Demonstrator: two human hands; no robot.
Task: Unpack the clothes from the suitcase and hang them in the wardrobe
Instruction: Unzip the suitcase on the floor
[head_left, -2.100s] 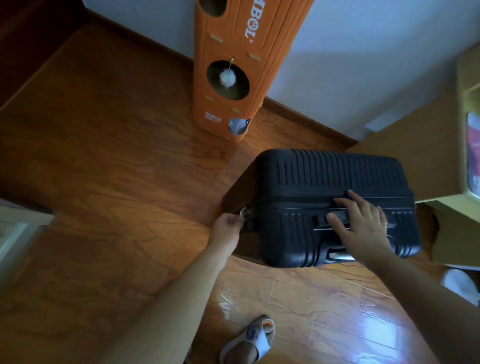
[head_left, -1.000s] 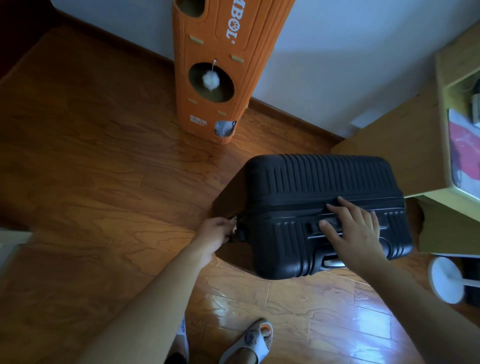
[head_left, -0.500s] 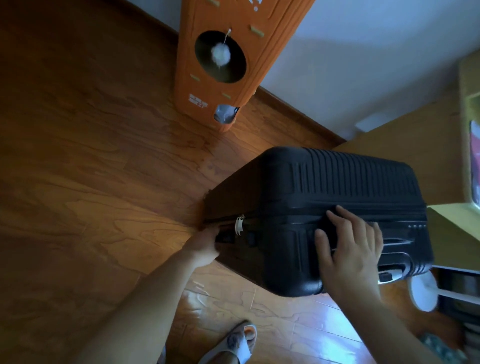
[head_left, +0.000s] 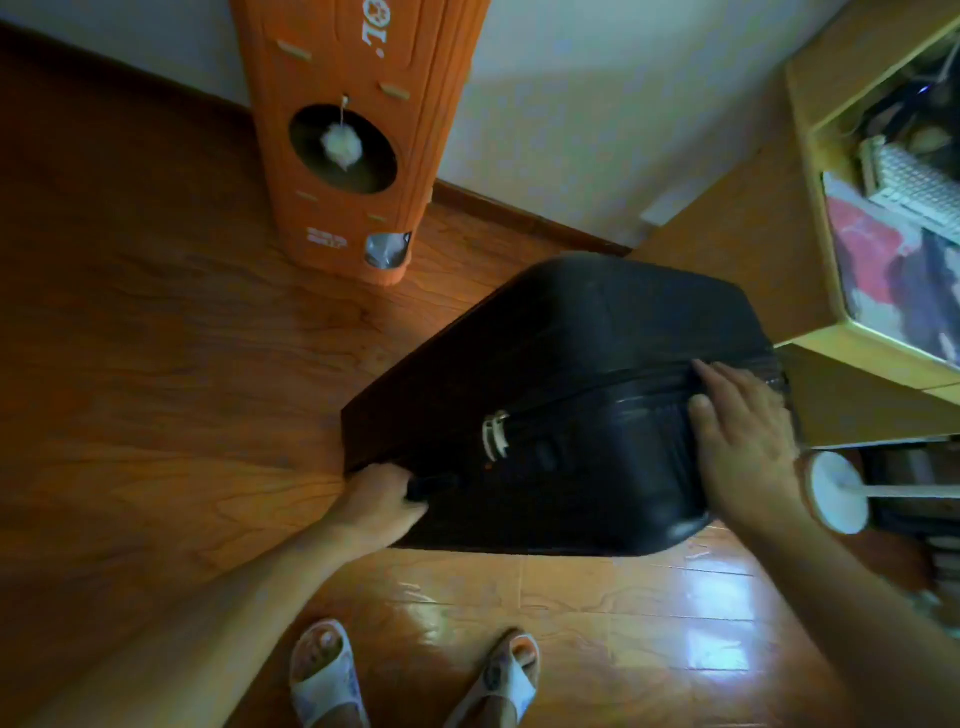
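The black hard-shell suitcase (head_left: 571, 395) is tilted on the wooden floor (head_left: 156, 364) near the wall, zipped shut, its silver zipper pulls (head_left: 494, 434) showing. The left hand (head_left: 376, 501) curls its fingers round the side handle (head_left: 431, 486); the right hand (head_left: 743, 441) lies flat on the top, fingers straight. Just behind stands an orange cardboard cat tower (head_left: 353, 140); a wooden desk (head_left: 831, 260) is to the right. White slippers (head_left: 324, 675) are at the floor's near edge.

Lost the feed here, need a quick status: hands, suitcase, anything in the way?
Left hand gripping suitcase side handle. Right hand flat on its top end. Suitcase tilted, zipped shut. Orange tower beyond it, desk close on right.
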